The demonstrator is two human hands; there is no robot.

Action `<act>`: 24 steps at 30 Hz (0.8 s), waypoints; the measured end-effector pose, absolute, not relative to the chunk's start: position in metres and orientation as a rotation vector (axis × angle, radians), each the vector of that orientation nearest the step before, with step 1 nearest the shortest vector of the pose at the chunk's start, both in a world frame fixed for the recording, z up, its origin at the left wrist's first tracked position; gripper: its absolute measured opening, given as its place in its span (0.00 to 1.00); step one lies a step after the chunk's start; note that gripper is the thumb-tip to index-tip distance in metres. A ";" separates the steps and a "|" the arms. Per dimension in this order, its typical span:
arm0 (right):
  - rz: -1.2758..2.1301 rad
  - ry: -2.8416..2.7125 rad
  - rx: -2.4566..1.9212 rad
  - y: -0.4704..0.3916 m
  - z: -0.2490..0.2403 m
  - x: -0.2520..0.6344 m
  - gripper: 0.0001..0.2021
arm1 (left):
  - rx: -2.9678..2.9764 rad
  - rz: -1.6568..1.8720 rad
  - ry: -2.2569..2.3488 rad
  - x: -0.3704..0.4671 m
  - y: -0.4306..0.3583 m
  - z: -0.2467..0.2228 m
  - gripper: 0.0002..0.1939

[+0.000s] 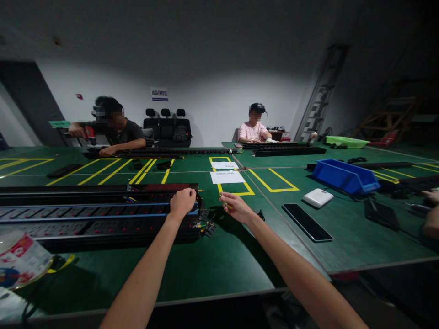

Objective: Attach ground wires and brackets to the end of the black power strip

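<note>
While the left hand (183,202) curls over the right-hand end of the black strips (130,214), the right hand (236,207) is just beside that end, above the desk (192,278). The right hand's fingers are pinched narrow, and a small yellow piece (229,207) shows between them. The left hand is closed loosely, palm down; its fingertips are hidden, so what it grips — if anything — cannot be told.

The strips lie side by side on the left part of the desk, with rows of red dots and blue edges along them. At their near right end, wires run out to small black connectors (210,229), between and below the two hands. A bucket (24,262) stands at the near left, partly cut off.

Beyond the hands, two white papers (227,177) lie inside a yellow tape outline. To the right are a phone (307,222), a white box (318,198) and a blue bin (345,176), with a green tray (347,142) farther back. Across the desk, a person in a dark top (120,132) holds a red drill (90,133) — another, in a pink top (253,130), sits near more black strips. A third person's hand (431,197) shows at the right edge.
</note>
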State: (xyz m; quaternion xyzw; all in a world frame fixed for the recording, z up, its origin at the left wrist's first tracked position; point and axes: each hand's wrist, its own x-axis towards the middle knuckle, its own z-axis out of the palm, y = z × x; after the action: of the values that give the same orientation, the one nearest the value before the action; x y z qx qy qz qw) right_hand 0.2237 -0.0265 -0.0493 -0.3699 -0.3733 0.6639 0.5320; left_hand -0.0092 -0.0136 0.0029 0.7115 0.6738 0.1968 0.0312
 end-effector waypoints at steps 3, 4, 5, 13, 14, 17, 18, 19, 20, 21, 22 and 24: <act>1.568 -0.908 -0.898 -0.026 -0.053 0.221 0.14 | 2.194 0.616 2.082 -0.009 -0.014 0.002 0.24; 1.565 -0.910 -0.903 -0.026 -0.053 0.221 0.14 | 2.193 0.620 2.083 -0.008 -0.014 0.002 0.24; 1.562 -0.909 -0.907 -0.026 -0.054 0.220 0.13 | 2.193 0.623 2.083 -0.008 -0.014 0.002 0.24; 1.556 -0.899 -0.935 -0.027 -0.054 0.221 0.11 | 2.196 0.625 2.075 -0.009 -0.014 0.002 0.24; 1.555 -0.902 -0.941 -0.027 -0.054 0.221 0.11 | 2.195 0.621 2.074 -0.009 -0.014 0.002 0.24; 1.557 -0.891 -0.962 -0.027 -0.053 0.221 0.09 | 2.194 0.617 2.076 -0.009 -0.015 0.002 0.24; 1.558 -0.883 -0.967 -0.027 -0.053 0.220 0.09 | 2.195 0.616 2.074 -0.009 -0.015 0.003 0.24; 1.561 -0.875 -0.971 -0.027 -0.052 0.220 0.09 | 2.194 0.615 2.073 -0.009 -0.016 0.003 0.24; 1.562 -0.871 -0.974 -0.028 -0.052 0.220 0.08 | 2.191 0.612 2.071 -0.009 -0.016 0.004 0.24; 1.562 -0.871 -0.976 -0.028 -0.051 0.220 0.08 | 2.187 0.608 2.069 -0.009 -0.016 0.004 0.24; 1.562 -0.874 -0.978 -0.028 -0.051 0.220 0.08 | 2.181 0.604 2.067 -0.009 -0.017 0.005 0.24; 1.564 -0.890 -0.978 -0.028 -0.050 0.220 0.08 | 2.172 0.603 2.069 -0.009 -0.017 0.006 0.24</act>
State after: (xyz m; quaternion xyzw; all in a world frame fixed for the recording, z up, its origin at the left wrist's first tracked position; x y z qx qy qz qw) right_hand 0.2199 -0.0283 -0.0503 -0.4081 -0.3710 0.6523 0.5200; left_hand -0.0089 -0.0171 0.0057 0.7093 0.6756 0.1969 0.0408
